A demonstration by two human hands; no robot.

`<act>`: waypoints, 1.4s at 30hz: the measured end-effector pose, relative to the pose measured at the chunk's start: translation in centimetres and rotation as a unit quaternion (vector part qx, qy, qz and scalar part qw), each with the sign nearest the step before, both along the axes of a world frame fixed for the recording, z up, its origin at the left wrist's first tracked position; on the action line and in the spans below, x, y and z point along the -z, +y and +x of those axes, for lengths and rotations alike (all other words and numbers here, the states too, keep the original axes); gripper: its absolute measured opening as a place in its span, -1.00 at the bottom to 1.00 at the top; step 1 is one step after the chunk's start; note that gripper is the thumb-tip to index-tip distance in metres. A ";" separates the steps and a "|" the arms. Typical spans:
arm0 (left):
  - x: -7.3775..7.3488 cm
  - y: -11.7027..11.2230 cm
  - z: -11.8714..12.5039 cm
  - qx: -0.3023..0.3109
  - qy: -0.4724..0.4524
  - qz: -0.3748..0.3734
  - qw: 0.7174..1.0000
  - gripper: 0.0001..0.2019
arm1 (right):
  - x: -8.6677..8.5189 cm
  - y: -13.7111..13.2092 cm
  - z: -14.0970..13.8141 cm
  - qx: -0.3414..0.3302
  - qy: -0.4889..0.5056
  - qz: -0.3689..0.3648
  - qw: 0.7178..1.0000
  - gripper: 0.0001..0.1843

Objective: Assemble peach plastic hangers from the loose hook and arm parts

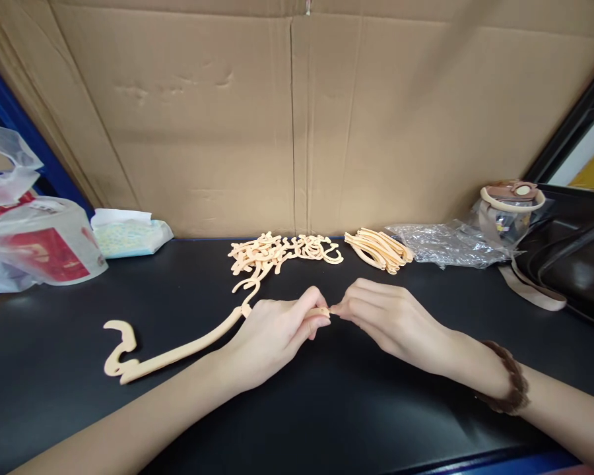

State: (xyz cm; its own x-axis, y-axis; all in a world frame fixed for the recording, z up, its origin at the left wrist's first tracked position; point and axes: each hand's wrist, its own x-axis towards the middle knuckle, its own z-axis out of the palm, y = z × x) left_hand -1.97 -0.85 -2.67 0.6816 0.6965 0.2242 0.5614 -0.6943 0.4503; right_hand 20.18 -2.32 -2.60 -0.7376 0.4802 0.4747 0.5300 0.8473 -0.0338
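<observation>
My left hand is closed round a cream plastic clothes hanger, whose other arm stretches out to the left. A curved hook-shaped end piece sits at the far left tip of that arm. Between my left thumb and forefinger the hanger's near end pokes out to the right, with a small hole in it. My right hand is closed in a pinch right at that end. Whatever its fingertips hold is too small and hidden to name. The hanger's neck and hook show just beyond my left hand.
Behind my hands lie a heap of small curved cream pieces and a bundle of long cream strips. Clear plastic wrap, a transparent cup and a dark bag are right; a tissue pack and plastic-bagged tub left.
</observation>
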 end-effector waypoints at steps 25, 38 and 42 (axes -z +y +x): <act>0.0 0.6 0.0 0.009 -0.010 0.110 0.994 -0.81 | -0.5 -0.1 -0.2 0.121 0.036 -0.023 0.992 -0.71; -2.3 3.0 -2.2 -0.198 -0.080 0.005 0.977 -0.48 | -1.1 5.6 5.9 0.296 0.194 -0.134 0.925 -0.75; -2.0 5.6 -4.2 -0.342 -0.087 -0.193 0.916 -0.30 | -0.6 7.2 7.6 0.243 0.258 -0.274 0.894 -0.68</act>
State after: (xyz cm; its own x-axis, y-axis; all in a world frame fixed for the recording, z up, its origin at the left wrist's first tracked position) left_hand -6.13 4.72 -0.65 0.0336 0.9973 -0.0652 0.7023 0.0229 0.7115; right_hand 27.83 4.89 -2.03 -0.1288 0.9494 0.2864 0.6245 0.3020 -0.7203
